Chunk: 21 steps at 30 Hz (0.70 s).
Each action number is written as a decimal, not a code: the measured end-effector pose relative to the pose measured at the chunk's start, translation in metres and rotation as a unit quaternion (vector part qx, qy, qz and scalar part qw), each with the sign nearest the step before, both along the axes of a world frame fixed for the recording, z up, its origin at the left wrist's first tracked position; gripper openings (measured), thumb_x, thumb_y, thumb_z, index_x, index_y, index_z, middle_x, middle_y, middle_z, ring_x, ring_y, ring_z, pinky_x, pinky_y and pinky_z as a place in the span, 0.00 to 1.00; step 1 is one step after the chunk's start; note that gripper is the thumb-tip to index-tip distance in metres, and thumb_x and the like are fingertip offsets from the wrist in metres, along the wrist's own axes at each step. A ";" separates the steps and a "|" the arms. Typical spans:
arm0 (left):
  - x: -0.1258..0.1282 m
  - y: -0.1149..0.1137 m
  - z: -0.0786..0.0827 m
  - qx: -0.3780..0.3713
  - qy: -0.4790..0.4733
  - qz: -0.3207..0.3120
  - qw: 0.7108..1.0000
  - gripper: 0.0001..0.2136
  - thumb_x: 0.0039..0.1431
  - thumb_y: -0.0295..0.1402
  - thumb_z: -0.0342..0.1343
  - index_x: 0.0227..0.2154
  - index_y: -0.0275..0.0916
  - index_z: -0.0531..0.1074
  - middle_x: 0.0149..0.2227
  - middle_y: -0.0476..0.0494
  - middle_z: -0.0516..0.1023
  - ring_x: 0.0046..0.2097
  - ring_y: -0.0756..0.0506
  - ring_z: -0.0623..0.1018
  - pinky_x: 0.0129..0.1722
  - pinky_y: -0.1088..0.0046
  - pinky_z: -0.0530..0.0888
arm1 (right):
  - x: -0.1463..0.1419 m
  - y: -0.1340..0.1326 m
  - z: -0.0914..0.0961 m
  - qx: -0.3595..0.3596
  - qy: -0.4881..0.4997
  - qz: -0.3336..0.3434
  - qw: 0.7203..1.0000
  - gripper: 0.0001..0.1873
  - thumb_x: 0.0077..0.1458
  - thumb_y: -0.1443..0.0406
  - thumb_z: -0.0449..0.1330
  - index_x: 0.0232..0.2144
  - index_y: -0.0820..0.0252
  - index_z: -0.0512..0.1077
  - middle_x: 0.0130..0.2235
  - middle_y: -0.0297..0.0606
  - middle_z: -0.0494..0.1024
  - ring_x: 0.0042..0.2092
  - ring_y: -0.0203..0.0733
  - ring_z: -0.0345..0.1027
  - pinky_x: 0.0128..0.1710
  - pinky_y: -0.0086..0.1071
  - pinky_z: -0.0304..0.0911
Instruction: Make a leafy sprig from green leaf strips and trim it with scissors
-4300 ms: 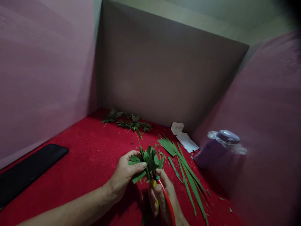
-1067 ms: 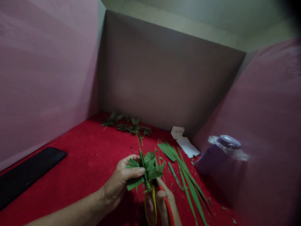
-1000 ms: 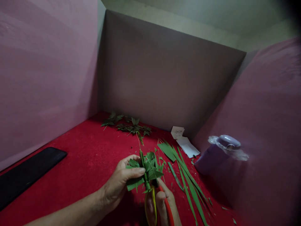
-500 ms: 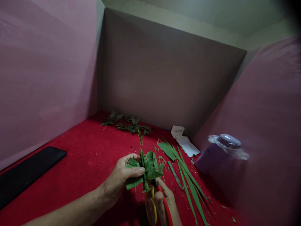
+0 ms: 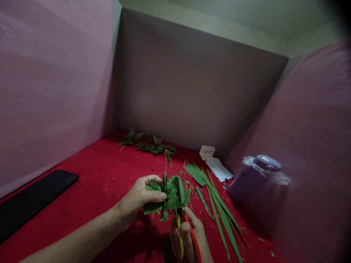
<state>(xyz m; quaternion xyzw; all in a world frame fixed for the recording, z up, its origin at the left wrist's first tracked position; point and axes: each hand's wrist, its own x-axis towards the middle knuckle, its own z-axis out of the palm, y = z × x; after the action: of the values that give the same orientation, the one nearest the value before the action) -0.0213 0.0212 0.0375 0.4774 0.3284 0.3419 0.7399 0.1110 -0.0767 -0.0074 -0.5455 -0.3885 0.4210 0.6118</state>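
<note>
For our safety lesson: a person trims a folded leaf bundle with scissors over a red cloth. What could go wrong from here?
1. The left hand pinches the leaf bundle right beside the scissors held in the right hand, so a fingertip might get nicked.
2. The blades are mostly hidden under the leaves, so a wrong fold could be cut.

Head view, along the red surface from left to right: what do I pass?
Black flat pad → left hand → folded leaf bundle → loose leaf strips → purple container. Right hand with scissors overlaps the bundle, so omitted.
</note>
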 end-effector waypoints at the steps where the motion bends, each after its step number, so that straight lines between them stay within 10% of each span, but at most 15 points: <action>1: 0.000 0.001 -0.001 -0.001 -0.001 -0.004 1.000 0.13 0.38 0.28 0.63 0.28 0.37 0.65 0.23 0.49 0.75 0.25 0.51 0.73 0.27 0.75 0.66 | 0.000 -0.001 0.001 -0.004 0.005 -0.003 1.000 0.34 0.32 0.38 0.58 0.30 0.59 0.73 0.17 0.30 0.63 0.18 0.33 0.55 0.15 0.23 0.56; 21: 0.000 0.000 -0.006 0.008 0.000 -0.021 1.000 0.13 0.38 0.28 0.64 0.27 0.36 0.66 0.22 0.50 0.75 0.23 0.52 0.72 0.24 0.78 0.66 | -0.003 0.007 -0.013 0.028 0.166 0.066 0.983 0.27 0.35 0.47 0.65 0.31 0.62 0.71 0.18 0.23 0.52 0.17 0.26 0.39 0.14 0.20 0.43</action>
<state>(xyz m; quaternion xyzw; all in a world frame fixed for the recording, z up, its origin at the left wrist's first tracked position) -0.0211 0.0214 0.0319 0.4904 0.3158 0.3288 0.7428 0.1081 -0.0700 -0.0202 -0.4235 -0.3286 0.5341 0.6538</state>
